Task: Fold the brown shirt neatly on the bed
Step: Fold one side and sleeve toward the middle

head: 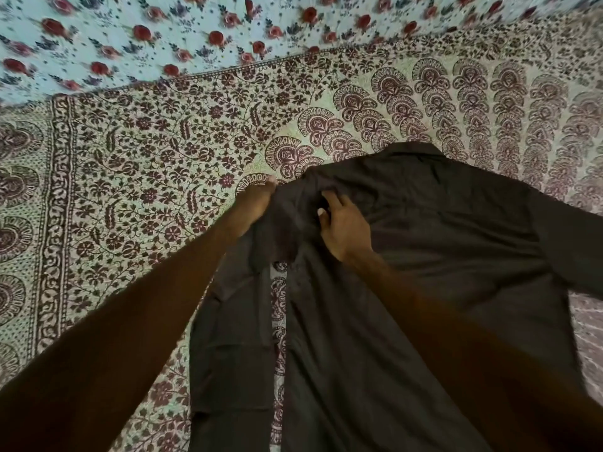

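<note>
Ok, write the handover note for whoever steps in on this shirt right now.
Left hand: gripping the brown shirt at its left shoulder edge, fabric bunched there.
Right hand: fingers pressed into the cloth just beside the left hand, near the collar.
Shirt: lying lengthwise on the patterned bedspread, collar away from the person. A strip of bedspread shows through a lengthwise gap on its left side.
Done: shirt laid out.
Left: no neat fold visible yet; sides, sleeves and length all remain.
</note>
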